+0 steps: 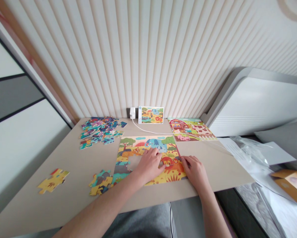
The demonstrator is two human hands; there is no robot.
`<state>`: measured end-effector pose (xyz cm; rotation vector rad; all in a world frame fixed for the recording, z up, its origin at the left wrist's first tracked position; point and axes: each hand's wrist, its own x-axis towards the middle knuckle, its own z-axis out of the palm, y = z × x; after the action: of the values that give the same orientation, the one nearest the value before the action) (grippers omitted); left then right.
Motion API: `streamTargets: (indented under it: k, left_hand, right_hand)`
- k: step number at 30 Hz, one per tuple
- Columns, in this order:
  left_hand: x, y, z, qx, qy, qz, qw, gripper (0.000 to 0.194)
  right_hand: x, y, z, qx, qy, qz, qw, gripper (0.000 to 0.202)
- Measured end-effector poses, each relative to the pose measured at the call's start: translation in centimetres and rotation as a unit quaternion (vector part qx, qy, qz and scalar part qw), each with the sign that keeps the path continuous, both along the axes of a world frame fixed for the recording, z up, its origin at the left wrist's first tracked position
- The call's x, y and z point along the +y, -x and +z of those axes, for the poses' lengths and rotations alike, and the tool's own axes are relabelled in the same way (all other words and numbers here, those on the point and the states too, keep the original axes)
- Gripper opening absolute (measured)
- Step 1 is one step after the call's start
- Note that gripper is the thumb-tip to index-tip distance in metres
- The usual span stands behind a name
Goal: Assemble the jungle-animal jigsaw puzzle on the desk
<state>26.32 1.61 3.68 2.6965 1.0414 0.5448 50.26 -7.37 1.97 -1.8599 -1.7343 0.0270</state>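
An animal jigsaw puzzle (173, 168) lies in the middle of the table, with a bare gap left of its centre. My left hand (150, 165) rests on the puzzle beside that gap, its fingers bent and thumb spread to the right; nothing shows in it. At the puzzle's right edge lies my right hand (194, 167), fingers slightly apart, touching the border. A few joined pieces (101, 181) sit at the lower left of the puzzle. Farther left is a yellow piece group (53, 181). A reference card (151, 115) leans upright against the wall.
A pile of dark and blue puzzle pieces (101, 129) lies at the back left. A farm puzzle (191, 129) is at the back right. From a white charger (132, 113), a cable crosses the table. Plastic wrapping (252, 153) and an orange box (290, 185) are at the right.
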Motion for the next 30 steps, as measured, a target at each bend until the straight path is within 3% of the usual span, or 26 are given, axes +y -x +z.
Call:
streamTargets:
  k: [23,30]
  left_hand:
    - [-0.39,-0.09,-0.06,0.003,-0.014,0.009,1.0,0.02]
    - [-0.31,-0.32,0.02,-0.002,-0.022,-0.016,1.0,0.021]
  right_hand:
    - [-0.06,0.19,0.25,0.005,0.004,-0.001,1.0,0.035]
    - [-0.07,0.15,0.14,0.002,0.002,-0.004,1.0,0.034]
